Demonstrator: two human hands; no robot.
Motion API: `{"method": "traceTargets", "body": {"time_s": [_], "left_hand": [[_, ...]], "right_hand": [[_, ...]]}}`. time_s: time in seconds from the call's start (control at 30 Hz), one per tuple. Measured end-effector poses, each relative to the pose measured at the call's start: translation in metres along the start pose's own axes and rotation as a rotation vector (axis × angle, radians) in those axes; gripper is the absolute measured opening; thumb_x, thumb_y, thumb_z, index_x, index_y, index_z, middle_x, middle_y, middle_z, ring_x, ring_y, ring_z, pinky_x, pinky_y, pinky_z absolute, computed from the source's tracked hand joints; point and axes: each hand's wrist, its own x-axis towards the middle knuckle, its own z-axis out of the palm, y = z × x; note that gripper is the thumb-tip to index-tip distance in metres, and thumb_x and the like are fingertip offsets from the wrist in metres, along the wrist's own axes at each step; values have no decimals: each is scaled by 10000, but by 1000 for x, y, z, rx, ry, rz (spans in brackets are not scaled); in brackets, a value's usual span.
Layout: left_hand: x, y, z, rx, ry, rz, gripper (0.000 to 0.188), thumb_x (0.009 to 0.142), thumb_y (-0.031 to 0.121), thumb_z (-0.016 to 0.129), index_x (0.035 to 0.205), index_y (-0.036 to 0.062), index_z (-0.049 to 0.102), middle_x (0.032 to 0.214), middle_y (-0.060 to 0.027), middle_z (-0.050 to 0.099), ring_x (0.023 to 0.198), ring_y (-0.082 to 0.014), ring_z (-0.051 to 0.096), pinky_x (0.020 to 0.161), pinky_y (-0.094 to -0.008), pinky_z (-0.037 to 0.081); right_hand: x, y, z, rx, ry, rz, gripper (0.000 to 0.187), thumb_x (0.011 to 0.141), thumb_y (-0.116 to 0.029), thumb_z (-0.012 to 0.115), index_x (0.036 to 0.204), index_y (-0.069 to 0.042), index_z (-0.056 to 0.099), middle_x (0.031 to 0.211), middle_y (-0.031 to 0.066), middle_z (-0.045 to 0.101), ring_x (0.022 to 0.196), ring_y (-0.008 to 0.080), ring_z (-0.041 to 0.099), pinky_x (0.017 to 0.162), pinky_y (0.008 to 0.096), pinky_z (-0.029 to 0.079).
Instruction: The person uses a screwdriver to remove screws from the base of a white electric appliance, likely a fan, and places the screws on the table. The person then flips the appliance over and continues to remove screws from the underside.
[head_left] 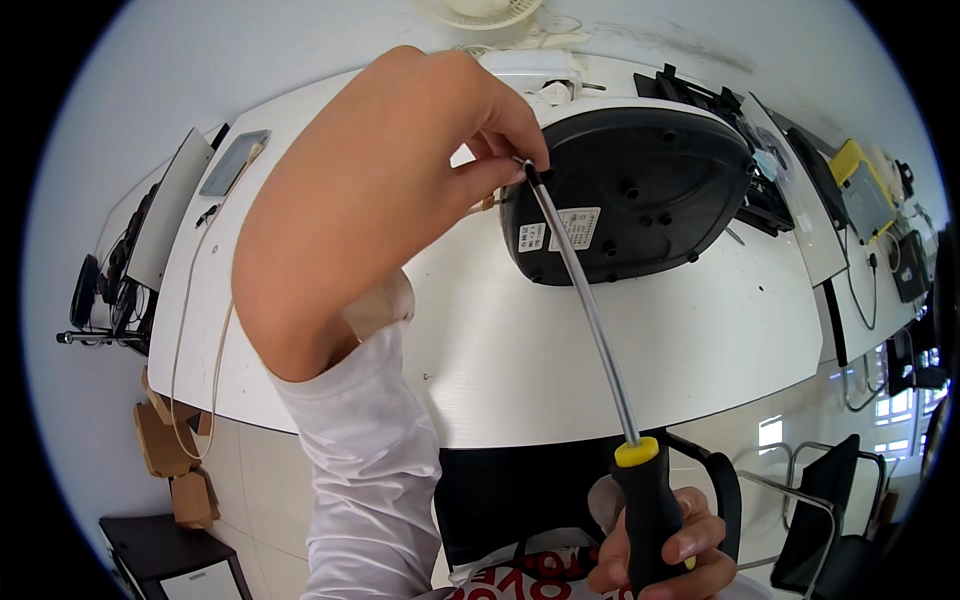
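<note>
A long screwdriver [592,310] with a steel shaft and a black and yellow handle runs up from the lower edge toward the table's far side. My right hand [690,545] is wrapped round its handle. At the far end of the shaft, my left hand [470,125] is closed, thumb and forefinger pinching at the dark tip. A tiny metal piece like a screw [519,159] shows between those fingertips, too small to make out surely. Just right of them lies a black plastic base [640,190] of an appliance, underside up, with several round holes and two white labels.
The white table [520,370] carries a grey flat tray [235,163] at left and a white device [525,68] at the back. Black parts [700,95] lie at the back right. A pale cable [185,300] hangs over the left edge. A black chair [500,500] stands close in front.
</note>
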Motion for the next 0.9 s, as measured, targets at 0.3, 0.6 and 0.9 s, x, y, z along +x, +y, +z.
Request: {"method": "traceTargets", "body": {"time_s": [0.3, 0.6, 0.9], "left_hand": [[1, -56, -13, -68, -94, -389, 108, 755, 5, 633, 849, -13, 681, 776, -73, 688, 733, -160, 663, 746, -293, 512], [-5, -144, 33, 7, -575, -964, 120, 734, 69, 646, 851, 44, 645, 802, -34, 696, 774, -132, 668, 713, -292, 503], [-13, -170, 56, -88, -543, -1036, 114, 746, 85, 660, 846, 41, 629, 784, -51, 682, 746, -153, 660, 698, -300, 507]], "right_hand": [[-6, 9, -3, 37, 12, -29, 358, 756, 26, 694, 927, -159, 439, 1024, -29, 503, 1138, 294, 511, 901, 418, 458], [-7, 6, 0, 14, 4, 21, 373, 740, 11, 719, 928, -126, 428, 971, 9, 495, 1114, 315, 523, 913, 372, 445], [-12, 16, -25, -72, -229, 15, 413, 756, -37, 648, 1070, -249, 483, 1047, -80, 494, 1145, 175, 482, 1041, 371, 341]]}}
